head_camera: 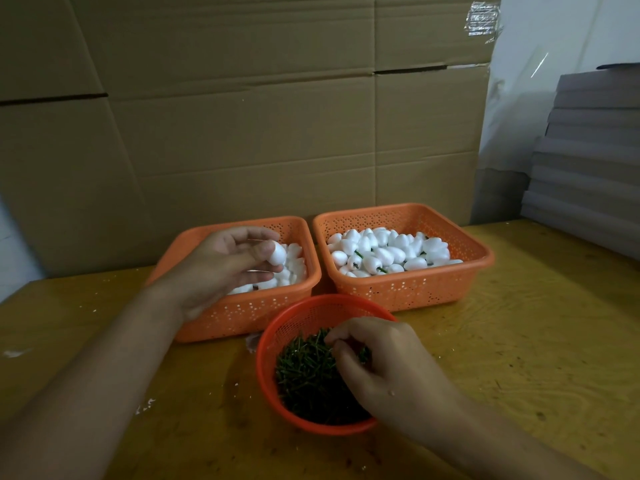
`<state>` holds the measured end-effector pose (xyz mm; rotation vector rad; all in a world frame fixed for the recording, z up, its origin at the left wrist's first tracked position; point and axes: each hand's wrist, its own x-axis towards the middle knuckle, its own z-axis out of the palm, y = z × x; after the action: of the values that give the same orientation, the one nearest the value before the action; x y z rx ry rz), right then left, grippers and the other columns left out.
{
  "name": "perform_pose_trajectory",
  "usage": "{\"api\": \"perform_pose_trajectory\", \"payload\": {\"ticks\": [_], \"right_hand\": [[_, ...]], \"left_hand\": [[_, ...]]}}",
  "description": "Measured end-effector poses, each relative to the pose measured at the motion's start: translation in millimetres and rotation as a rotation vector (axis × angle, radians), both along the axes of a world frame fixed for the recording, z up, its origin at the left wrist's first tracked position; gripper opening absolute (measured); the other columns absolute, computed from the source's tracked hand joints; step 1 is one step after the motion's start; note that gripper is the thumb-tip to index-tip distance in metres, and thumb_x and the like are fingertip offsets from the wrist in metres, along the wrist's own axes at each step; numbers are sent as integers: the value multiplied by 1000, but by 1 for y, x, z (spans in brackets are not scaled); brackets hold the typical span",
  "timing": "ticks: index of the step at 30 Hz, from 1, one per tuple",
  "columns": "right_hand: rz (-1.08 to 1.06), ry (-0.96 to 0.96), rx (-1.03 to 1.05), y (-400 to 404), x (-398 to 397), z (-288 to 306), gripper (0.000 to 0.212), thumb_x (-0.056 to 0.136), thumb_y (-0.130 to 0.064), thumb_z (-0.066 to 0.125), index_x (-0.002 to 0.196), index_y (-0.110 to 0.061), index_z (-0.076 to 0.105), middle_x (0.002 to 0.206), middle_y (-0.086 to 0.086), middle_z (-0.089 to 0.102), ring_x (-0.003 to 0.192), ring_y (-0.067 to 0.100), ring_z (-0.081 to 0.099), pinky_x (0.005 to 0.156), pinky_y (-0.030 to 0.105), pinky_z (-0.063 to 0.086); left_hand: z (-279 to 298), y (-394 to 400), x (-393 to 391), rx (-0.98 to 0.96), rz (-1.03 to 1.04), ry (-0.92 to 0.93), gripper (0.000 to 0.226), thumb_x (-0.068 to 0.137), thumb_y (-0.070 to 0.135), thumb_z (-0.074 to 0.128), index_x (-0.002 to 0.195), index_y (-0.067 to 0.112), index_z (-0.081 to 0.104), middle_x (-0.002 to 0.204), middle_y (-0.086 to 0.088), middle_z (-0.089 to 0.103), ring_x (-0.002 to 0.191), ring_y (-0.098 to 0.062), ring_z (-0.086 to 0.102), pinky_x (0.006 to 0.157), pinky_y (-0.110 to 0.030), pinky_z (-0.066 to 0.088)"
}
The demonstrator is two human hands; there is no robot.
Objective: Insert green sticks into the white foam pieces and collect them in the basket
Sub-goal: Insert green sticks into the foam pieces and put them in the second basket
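My left hand (221,268) hovers over the left orange basket (239,313) and pinches one white foam piece (277,253) between thumb and fingers. More plain foam pieces (294,268) lie in that basket. My right hand (384,368) reaches into the round orange bowl (270,382), fingers curled down among the green sticks (308,372); whether it holds a stick is hidden. The right orange basket (408,289) holds foam pieces with green sticks in them (377,254).
Everything stands on a yellow wooden table (519,341) with foam crumbs on its left side. A cardboard wall (242,116) rises right behind the baskets. Stacked grey boards (588,161) sit at the far right.
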<state>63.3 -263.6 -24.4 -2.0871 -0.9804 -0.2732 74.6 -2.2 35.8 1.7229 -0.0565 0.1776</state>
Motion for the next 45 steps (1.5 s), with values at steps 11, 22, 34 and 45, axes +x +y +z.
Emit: {"api": "perform_pose_trajectory", "payload": {"ticks": [11,22,34,45], "right_hand": [[-2,2,-12,1,1,-2,29,87,-36,47,100,-28,71,93,-19,70,88,-4,62,71,6,42],[-13,-7,-26,0,0,0,24,88,-31,52,99,-27,72,94,-19,70,90,-3,61,72,6,42],[-13,10,-40,0,0,1,26,88,-33,51,100,-26,73,95,-19,70,89,-2,62,73,12,46],[-203,-122,-448,-8,-4,7,40,92,-59,50,121,-34,60,112,-11,58,108,17,46,87,30,40]], "left_hand": [[-11,-37,-26,162,-155,-194,46,70,3,78,114,10,65,121,-3,71,119,-17,65,94,-25,53],[-14,-41,-29,236,-9,-134,30,68,25,85,96,27,76,108,1,75,101,-18,72,85,-26,59],[-10,-62,-32,-288,-73,114,32,87,38,59,99,12,71,89,-15,74,68,-14,66,61,-24,57],[-16,-67,-33,-508,-195,235,31,86,26,64,106,4,73,108,-20,74,72,-13,69,62,-23,59]]}}
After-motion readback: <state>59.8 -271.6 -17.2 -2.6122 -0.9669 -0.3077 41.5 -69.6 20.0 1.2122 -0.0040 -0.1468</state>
